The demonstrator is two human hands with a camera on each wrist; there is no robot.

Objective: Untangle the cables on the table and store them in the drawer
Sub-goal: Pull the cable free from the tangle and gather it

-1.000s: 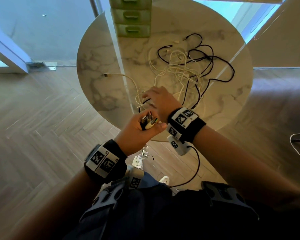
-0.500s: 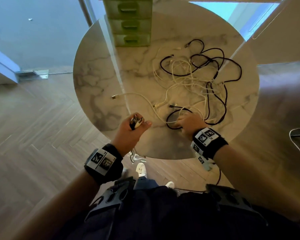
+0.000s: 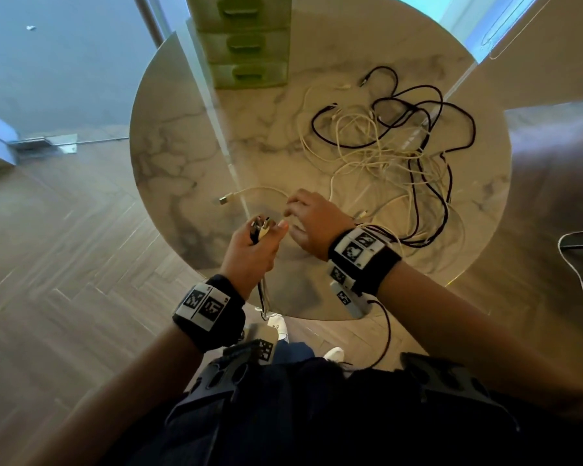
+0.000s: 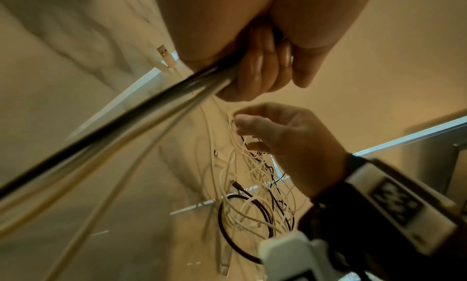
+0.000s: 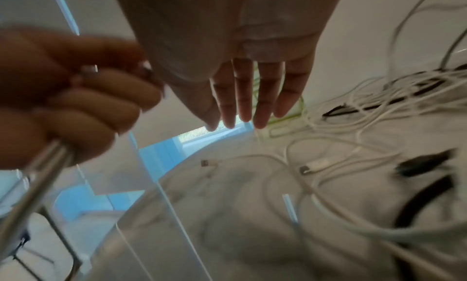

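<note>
A tangle of black and white cables [image 3: 387, 146] lies on the right half of the round marble table [image 3: 179, 146]. My left hand [image 3: 266, 230] grips a bundle of cable ends at the table's near edge, plugs sticking up and cords hanging below the fist [image 4: 265, 69]. My right hand [image 3: 293, 210] hovers just right of it with straight fingers [image 5: 242, 105], holding nothing. It is over a white cable whose USB plug [image 3: 223, 200] points left. The green drawer unit [image 3: 249, 52] stands at the far edge, its drawers closed.
Black cords run under my right wrist toward the tangle. Wood floor surrounds the table, with a glass wall at the far left. A thin white cable [image 3: 579, 260] lies on a dark surface at the right edge. White shoes [image 3: 278, 326] show under the table's near edge.
My right hand left the black loop on the right and came back left beside my left hand. The left hand still grips the same bundle.
</note>
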